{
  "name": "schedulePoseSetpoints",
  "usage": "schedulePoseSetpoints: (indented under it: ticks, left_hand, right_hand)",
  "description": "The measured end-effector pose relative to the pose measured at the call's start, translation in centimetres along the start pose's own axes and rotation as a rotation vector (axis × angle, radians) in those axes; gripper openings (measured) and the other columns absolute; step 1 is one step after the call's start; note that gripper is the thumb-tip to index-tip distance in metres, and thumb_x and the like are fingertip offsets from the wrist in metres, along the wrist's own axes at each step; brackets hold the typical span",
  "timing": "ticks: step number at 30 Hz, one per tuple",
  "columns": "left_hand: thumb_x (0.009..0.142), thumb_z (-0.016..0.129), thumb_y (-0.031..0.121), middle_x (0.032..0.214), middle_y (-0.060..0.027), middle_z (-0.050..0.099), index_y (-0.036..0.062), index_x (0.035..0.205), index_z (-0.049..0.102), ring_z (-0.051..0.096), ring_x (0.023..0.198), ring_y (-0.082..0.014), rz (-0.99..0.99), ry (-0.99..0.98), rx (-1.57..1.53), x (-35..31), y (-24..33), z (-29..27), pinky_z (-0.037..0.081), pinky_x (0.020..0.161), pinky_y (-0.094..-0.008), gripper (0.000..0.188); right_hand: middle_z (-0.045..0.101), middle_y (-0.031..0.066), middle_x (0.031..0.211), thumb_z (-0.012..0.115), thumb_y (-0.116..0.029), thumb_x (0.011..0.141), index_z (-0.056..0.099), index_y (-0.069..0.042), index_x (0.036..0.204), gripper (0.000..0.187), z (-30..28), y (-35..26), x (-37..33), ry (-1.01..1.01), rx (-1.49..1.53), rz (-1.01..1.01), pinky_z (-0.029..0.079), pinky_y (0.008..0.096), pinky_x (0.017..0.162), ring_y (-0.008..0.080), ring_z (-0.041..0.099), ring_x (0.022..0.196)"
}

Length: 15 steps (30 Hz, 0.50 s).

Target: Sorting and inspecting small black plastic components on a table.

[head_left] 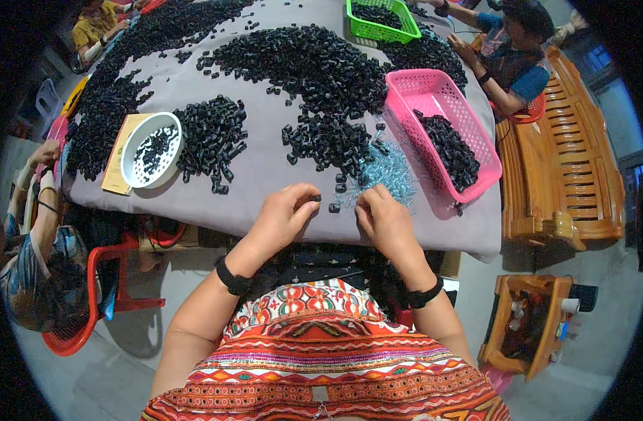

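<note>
The left hand (282,215) pinched a small black cap (316,198) at its fingertips, left of the right hand (387,220), long axis indeterminate. The right hand's fingertips were bunched beside the light-blue pins (390,177); any held item was hidden.

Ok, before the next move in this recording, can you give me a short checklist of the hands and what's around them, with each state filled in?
1. Left hand has a secure hold on a small black cylinder: ok, pinched at the fingertips.
2. Right hand holds a piece: cannot tell, its fingers hide what may be between them.
3. Heap of thin light-blue pieces within reach: ok, just beyond the right hand.
4. Space between the hands free: not ok, a loose black piece lies there.
5. Pink basket open on top: ok, black pieces are visible inside.
</note>
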<state>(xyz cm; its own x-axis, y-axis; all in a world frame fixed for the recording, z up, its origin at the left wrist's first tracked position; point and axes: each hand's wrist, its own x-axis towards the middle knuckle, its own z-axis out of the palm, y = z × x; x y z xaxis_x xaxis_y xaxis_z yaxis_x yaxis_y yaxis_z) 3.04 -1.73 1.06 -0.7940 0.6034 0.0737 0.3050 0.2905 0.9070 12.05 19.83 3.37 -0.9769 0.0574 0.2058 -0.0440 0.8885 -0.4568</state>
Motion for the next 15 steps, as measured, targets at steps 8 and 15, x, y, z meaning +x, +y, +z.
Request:
schedulePoseSetpoints:
  ticks: [8, 15]
  left_hand:
    - [0.094, 0.064, 0.009, 0.086, -0.0024, 0.068, 0.0021, 0.112, 0.066, 0.062, 0.074, -0.0083, -0.059, -0.075, -0.196, -0.2, 0.5, 0.3, 0.052, 0.067, -0.0246, 0.020]
    - [0.096, 0.063, 0.011, 0.094, -0.0030, 0.070, 0.0017, 0.117, 0.066, 0.064, 0.079, -0.0078, -0.150, -0.114, -0.373, -0.4, 0.9, 0.4, 0.054, 0.071, -0.0253, 0.023]
  right_hand:
    - [0.064, 0.0147, 0.081, 0.066, -0.007, 0.085, 0.060, -0.002, 0.092, 0.010, -0.4, -1.5, 0.6, -0.012, 0.384, 0.145, 0.051, 0.0356, 0.064, 0.0276, 0.065, 0.071]
    - [0.062, 0.0128, 0.079, 0.068, -0.001, 0.081, 0.060, 0.000, 0.087, 0.010, 0.9, -3.2, 2.0, 0.005, 0.515, 0.027, 0.050, 0.0318, 0.061, 0.0209, 0.063, 0.067]
